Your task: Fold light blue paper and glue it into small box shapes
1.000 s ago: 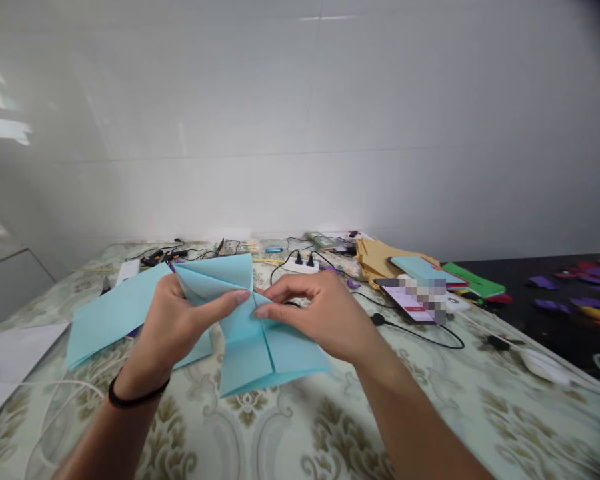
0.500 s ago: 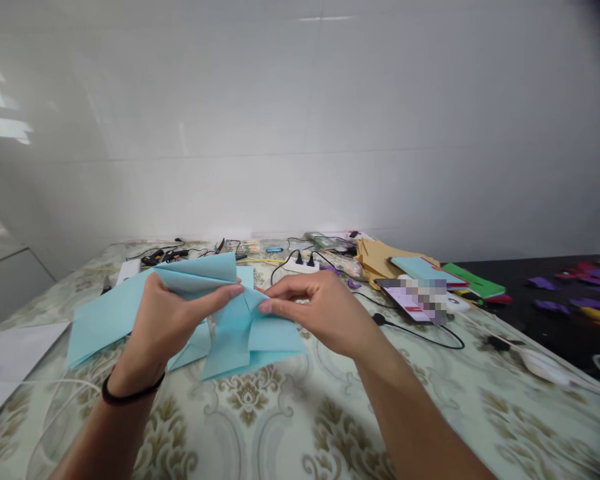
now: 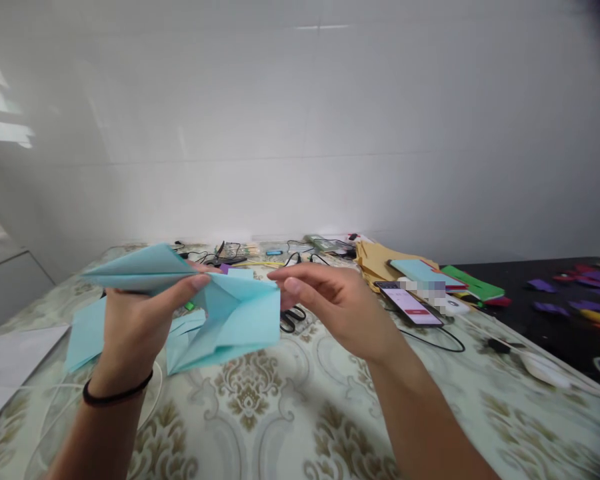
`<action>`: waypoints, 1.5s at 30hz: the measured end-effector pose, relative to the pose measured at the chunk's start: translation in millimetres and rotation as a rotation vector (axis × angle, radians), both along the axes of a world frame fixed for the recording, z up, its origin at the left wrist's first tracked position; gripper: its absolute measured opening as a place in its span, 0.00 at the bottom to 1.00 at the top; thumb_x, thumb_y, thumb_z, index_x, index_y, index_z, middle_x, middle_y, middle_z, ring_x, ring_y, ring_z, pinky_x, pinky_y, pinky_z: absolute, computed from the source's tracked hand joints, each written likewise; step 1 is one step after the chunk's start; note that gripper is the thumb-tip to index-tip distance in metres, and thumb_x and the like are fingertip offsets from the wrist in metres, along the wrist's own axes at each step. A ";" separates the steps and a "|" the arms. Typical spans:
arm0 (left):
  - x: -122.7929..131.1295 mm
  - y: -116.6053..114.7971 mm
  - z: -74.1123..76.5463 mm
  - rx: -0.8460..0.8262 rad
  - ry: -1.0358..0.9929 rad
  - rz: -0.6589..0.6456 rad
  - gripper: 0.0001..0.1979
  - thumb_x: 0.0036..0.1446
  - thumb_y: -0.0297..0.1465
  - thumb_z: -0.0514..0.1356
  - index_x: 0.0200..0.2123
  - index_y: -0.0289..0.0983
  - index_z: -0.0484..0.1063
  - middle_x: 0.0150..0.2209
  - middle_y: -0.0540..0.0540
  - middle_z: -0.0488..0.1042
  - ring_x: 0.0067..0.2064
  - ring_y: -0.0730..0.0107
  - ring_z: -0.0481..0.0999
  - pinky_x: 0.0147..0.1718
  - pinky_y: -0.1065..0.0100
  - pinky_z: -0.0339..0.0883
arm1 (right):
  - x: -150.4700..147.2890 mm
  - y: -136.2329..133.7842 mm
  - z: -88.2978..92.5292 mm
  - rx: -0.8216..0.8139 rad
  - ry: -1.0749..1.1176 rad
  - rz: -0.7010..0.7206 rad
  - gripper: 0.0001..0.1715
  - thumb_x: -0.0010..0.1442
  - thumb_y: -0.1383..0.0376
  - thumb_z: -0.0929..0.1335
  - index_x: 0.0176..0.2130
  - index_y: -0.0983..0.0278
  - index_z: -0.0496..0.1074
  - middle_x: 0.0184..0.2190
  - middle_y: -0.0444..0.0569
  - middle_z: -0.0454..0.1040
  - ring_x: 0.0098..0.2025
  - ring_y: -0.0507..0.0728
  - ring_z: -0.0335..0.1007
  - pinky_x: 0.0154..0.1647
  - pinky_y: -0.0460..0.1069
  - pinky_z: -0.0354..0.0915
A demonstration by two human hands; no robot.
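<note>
My left hand (image 3: 135, 320) pinches a folded sheet of light blue paper (image 3: 250, 317) near its middle, thumb on top, and holds it above the table. One folded part sticks out to the left over the hand, while the other opens out to the right in creased flaps. At the paper's upper right corner is my right hand (image 3: 335, 300), thumb and fingers apart; whether a fingertip still touches the edge is hard to see. More blue paper (image 3: 86, 333) lies on the table behind my left wrist, partly hidden.
A patterned cloth (image 3: 260, 427) covers the table. At the right lie a phone (image 3: 410, 305), brown envelopes (image 3: 387, 260), notebooks and cables. White paper (image 3: 20, 360) is at the left, and a black table (image 3: 520, 273) with purple pieces stands at the far right.
The folded paper has turned and shifted left with my left hand. My right hand's fingers have spread from their pinch on it and moved slightly right.
</note>
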State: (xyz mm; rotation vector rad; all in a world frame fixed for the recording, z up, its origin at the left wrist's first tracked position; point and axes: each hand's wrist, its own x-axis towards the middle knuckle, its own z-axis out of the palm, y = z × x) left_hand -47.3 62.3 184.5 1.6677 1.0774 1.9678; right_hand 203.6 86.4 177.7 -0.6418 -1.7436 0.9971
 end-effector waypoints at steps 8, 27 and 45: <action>-3.8 4.0 3.2 0.582 0.432 -0.117 0.08 0.59 0.30 0.72 0.40 0.49 0.86 0.40 0.50 0.86 0.45 0.55 0.83 0.51 0.48 0.77 | -2.3 2.2 0.2 -0.241 0.192 0.220 0.09 0.61 0.58 0.77 0.38 0.62 0.83 0.30 0.45 0.81 0.29 0.51 0.79 0.28 0.44 0.78; -5.9 -10.8 8.6 -0.147 0.937 -0.172 0.19 0.55 0.44 0.74 0.48 0.46 0.79 0.47 0.51 0.84 0.49 0.59 0.82 0.49 0.63 0.72 | 0.9 -17.8 6.6 0.258 -0.334 -0.052 0.08 0.60 0.74 0.70 0.34 0.61 0.77 0.35 0.42 0.80 0.36 0.51 0.76 0.40 0.46 0.71; 34.2 -4.5 -5.8 -0.257 0.603 -0.258 0.08 0.60 0.31 0.66 0.28 0.39 0.77 0.30 0.51 0.79 0.34 0.69 0.76 0.37 0.67 0.65 | -12.4 -0.9 -2.9 -0.057 -0.177 -0.034 0.07 0.58 0.59 0.77 0.35 0.60 0.81 0.32 0.45 0.80 0.35 0.54 0.73 0.37 0.49 0.68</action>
